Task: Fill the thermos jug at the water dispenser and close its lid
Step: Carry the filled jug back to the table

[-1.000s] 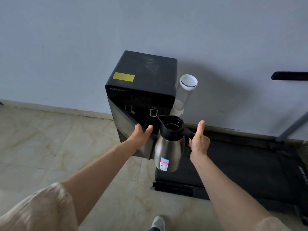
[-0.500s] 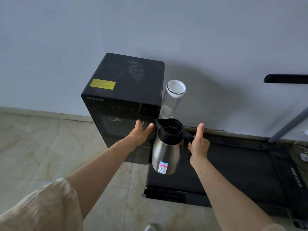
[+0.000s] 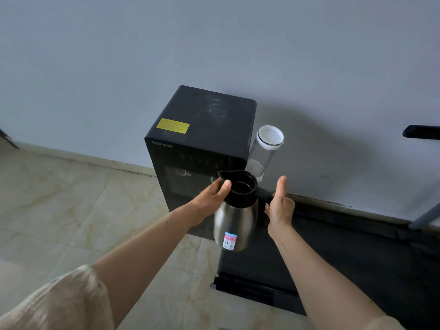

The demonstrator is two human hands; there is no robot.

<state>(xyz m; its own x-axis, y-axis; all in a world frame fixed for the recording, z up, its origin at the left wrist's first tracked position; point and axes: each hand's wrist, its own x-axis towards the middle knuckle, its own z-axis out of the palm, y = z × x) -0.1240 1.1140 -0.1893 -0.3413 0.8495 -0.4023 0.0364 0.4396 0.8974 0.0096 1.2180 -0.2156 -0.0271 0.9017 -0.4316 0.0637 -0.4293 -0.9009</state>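
A steel thermos jug [image 3: 234,222] with a black collar and an open mouth hangs in the air in front of the black water dispenser [image 3: 202,129]. My right hand [image 3: 279,206] grips its black handle, thumb up. My left hand [image 3: 213,198] rests against the jug's black collar on the left, thumb on the rim. No lid shows on the jug. The dispenser's front door is closed, and its taps show dimly behind the dark panel.
A clear cup-holder tube [image 3: 267,148] with a white cap hangs on the dispenser's right side. A black treadmill deck [image 3: 345,258] lies on the floor to the right, against the grey wall. Beige tiled floor [image 3: 71,210] spreads to the left.
The dispenser's front door has gone from open to closed. My left hand left the door and moved right onto the jug's collar. The jug stayed in my right hand.
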